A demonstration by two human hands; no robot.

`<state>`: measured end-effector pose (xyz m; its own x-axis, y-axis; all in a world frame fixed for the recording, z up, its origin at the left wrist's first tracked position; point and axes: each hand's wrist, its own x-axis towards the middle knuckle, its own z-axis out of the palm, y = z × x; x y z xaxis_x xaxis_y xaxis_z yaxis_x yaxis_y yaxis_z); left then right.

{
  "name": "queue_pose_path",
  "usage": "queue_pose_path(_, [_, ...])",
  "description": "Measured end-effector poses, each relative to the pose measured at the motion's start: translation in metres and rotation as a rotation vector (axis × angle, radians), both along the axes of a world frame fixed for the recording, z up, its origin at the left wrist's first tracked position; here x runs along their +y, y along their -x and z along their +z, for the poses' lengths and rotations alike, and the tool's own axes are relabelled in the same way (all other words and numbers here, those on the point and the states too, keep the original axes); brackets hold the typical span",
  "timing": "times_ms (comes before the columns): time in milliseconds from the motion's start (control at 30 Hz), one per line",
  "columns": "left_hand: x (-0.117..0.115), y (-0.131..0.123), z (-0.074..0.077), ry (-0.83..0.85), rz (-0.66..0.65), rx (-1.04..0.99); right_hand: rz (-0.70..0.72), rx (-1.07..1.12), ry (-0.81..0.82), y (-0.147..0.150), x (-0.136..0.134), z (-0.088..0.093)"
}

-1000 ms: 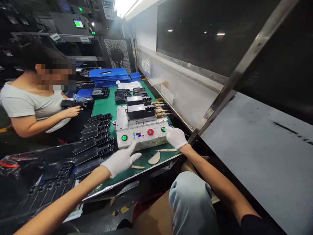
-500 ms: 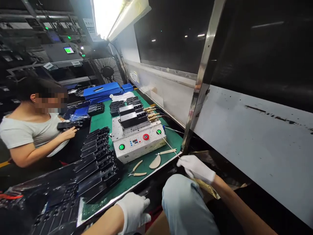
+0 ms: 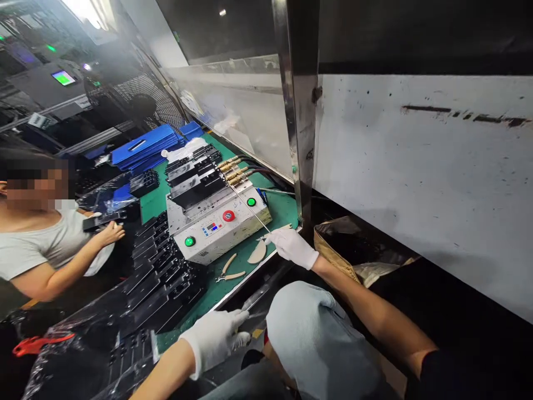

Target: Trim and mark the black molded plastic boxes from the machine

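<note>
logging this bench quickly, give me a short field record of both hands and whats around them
right hand: white glove, pinching a thin wire that runs over a grey bench machine
left hand: white glove, below the edge of a green mat, nothing visible in it
on mat: pliers, pale crescent piece
co-worker: hand beside a black part
</note>
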<state>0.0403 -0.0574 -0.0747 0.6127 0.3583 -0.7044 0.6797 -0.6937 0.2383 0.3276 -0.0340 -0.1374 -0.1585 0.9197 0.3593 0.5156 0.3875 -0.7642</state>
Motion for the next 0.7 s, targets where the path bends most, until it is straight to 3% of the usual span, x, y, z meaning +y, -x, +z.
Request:
queue_pose_path(267, [0.01, -0.005, 0.002, -0.019, 0.015, -0.005, 0.0, 0.024, -0.082, 0.003, 0.0, -0.01])
queue_pose_path(500, [0.012, -0.006, 0.0, 0.064, -0.004, -0.003, -0.09, 0.194, 0.042, 0.025, -0.002, -0.016])
queue_pose_path(600, [0.013, -0.003, -0.004, 0.038, 0.001, 0.003, -0.112, 0.282, 0.098, 0.04, -0.004, -0.01])
queue_pose_path(700, [0.013, -0.003, -0.005, 0.023, 0.005, 0.017, -0.089, 0.523, 0.239, 0.048, -0.003, 0.012])
